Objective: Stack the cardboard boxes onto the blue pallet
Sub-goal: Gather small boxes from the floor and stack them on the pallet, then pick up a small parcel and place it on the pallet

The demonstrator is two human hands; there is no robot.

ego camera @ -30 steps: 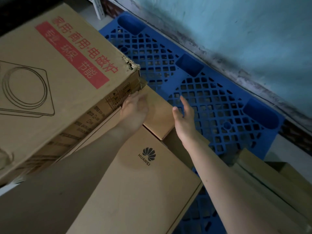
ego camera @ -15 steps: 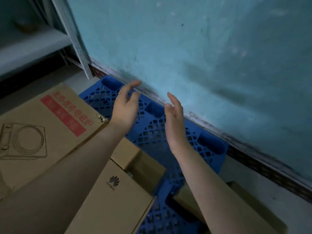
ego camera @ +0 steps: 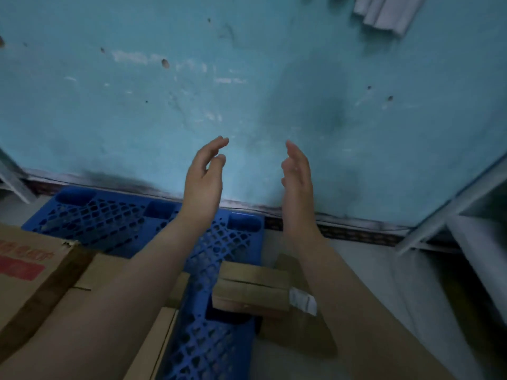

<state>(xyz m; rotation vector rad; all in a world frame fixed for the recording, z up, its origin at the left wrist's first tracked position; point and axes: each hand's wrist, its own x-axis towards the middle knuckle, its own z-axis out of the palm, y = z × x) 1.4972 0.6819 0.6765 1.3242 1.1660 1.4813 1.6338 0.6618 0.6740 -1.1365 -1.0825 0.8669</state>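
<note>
both hands, left hand point(ego camera: 203, 185) and right hand point(ego camera: 297, 182), fingers loosely spread, hold nothing.

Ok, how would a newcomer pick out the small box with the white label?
Find the blue pallet lying against the teal wall. At the pallet's right edge sits a small flat cardboard box. Alone among the boxes in view, it has a white label at its right end; the big box at far left bears red print.
</note>
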